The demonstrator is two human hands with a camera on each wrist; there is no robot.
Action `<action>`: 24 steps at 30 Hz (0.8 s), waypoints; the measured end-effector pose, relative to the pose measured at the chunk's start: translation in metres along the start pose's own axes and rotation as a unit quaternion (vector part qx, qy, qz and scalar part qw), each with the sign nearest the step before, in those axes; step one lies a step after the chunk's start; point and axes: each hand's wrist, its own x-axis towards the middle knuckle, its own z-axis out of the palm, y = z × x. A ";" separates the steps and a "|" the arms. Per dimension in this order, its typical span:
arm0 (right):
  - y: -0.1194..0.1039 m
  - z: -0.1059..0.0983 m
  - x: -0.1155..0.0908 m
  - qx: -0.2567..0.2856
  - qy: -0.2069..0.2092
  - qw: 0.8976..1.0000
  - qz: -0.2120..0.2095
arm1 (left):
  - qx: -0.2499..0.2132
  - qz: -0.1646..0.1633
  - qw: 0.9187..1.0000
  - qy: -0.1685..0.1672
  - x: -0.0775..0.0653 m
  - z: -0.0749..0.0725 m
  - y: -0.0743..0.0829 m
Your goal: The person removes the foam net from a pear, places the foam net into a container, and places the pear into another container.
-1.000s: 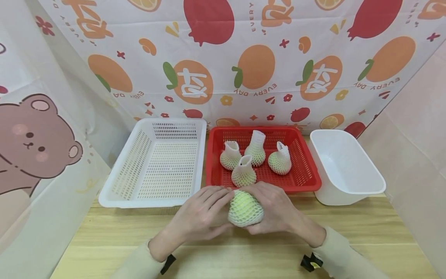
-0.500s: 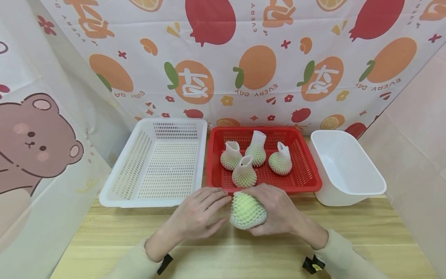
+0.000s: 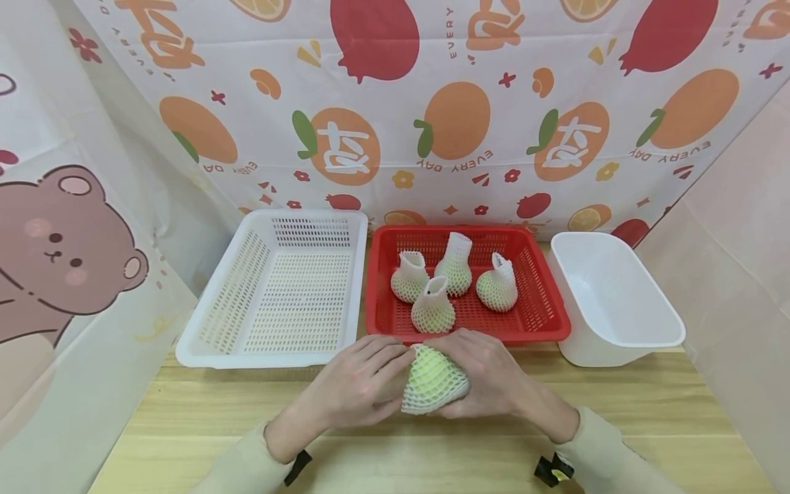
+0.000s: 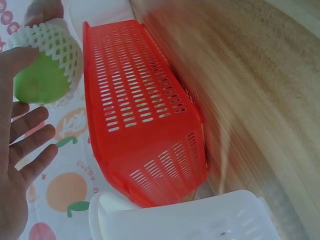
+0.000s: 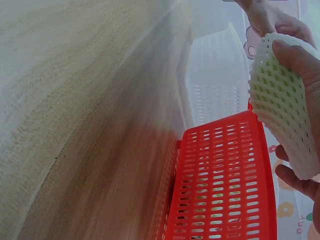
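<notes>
A round green fruit in a white foam net is held between both hands in front of the red basket. Its smooth green skin shows bare on one side in the left wrist view; elsewhere the net covers it. My right hand grips it from the right, thumb lying on the net. On the other side, my left hand has its thumb and a finger at the edge of the net and fruit, with its other fingers spread below. Several net-wrapped fruits stand in the red basket.
Left of the red basket stands a white perforated basket. A deep white bin stands at its right. All three rest on the wooden table, against a fruit-printed cloth at the back.
My left hand was slightly apart from the fruit half a second ago and is now back against it. The net-wrapped fruit has tilted a little in my right hand.
</notes>
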 end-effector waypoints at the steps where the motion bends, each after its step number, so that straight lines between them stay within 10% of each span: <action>1: 0.000 0.000 0.000 -0.002 -0.001 1.000 -0.001 | 0.001 -0.001 1.000 -0.001 0.001 0.000 0.000; 24: -0.005 -0.006 0.006 -0.059 -0.009 0.998 -0.021 | -0.001 -0.002 0.999 0.036 0.008 0.001 -0.004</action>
